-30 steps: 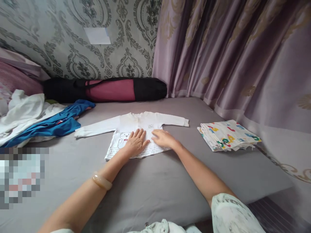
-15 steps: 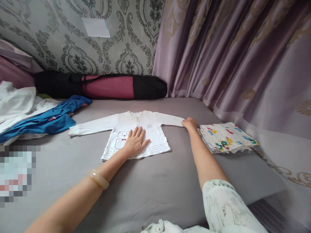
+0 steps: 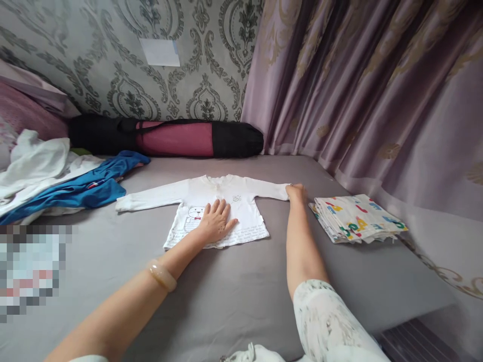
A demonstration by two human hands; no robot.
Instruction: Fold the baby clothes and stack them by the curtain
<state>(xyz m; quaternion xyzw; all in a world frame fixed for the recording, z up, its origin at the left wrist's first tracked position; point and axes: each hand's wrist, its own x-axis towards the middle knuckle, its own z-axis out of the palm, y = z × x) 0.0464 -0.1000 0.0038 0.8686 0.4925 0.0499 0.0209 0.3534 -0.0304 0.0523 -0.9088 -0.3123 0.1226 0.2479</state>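
On the grey sheet [image 3: 230,301]: a white shirt [image 3: 245,213] is laid out flat, printed side up, with its collar turned toward the wall and its hem toward the person; both long sleeves are stretched out sideways.
Shirt print: a bear [image 3: 195,216] with a red bow tie is shown low on one side, a small striped drawing [image 3: 236,198] is placed higher on the other, and the hem is crossed by rows of lettering.
Left hand [image 3: 217,221]: laid palm down on the shirt's lower middle, just beside the bear; the grip is kept flat and wide, with the fingers slightly parted.
Right hand [image 3: 297,193]: closed at the end of the right-hand sleeve [image 3: 269,190]; the grip is narrow, and the cuff is held in it.
Left-hand sleeve [image 3: 151,198]: left lying straight, its cuff placed near a blue garment [image 3: 94,183].
Left forearm: ringed by a pale bangle [image 3: 162,275].
Folded stack [image 3: 362,216]: set near the right hand, apart from it, topped by a white cloth printed with coloured shapes.
Loose heap: the blue garment is bunched with white clothes [image 3: 35,156] at far left.
Along the wall: a long black and dark pink bag [image 3: 173,140] is laid lengthwise, its end placed beside a purple curtain [image 3: 320,75].
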